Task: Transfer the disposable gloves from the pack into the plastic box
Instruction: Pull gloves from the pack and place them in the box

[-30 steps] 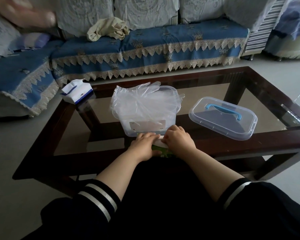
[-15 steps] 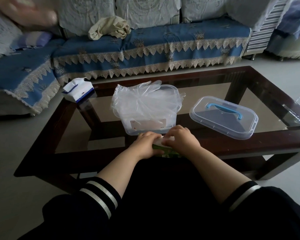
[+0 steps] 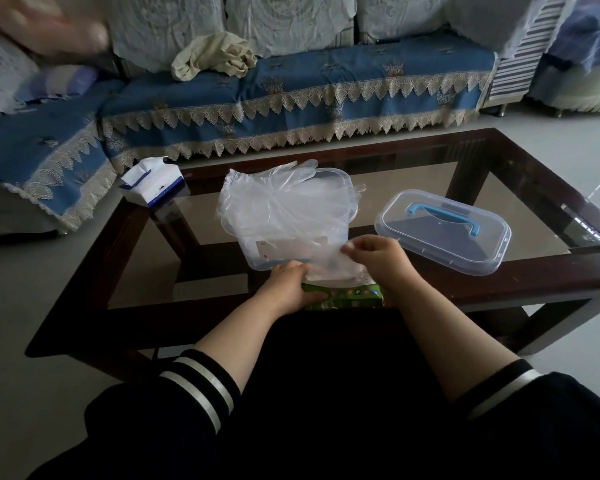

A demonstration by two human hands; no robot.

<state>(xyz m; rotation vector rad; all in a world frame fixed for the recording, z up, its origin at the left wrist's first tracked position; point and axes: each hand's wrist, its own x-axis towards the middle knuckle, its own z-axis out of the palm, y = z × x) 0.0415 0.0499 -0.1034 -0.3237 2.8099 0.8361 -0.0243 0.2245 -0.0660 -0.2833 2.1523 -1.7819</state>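
Note:
A clear plastic box [image 3: 257, 252] stands on the glass table, with several thin clear gloves [image 3: 284, 202] piled in it and draped over its rim. In front of it, at the table's near edge, lies the green glove pack [image 3: 347, 297]. My left hand [image 3: 291, 285] presses down on the pack's left end and holds it. My right hand [image 3: 374, 256] pinches a clear glove [image 3: 329, 266] that rises out of the pack, lifted just in front of the box.
The box's clear lid [image 3: 443, 233] with a blue handle lies to the right on the glass table [image 3: 551, 282]. A white and blue tissue pack [image 3: 153, 185] sits at the table's far left corner. A blue covered sofa [image 3: 291, 98] runs behind.
My right hand has lifted up and to the right from the pack, drawing a clear glove out. My left hand stays on the pack, which now shows more of its green front.

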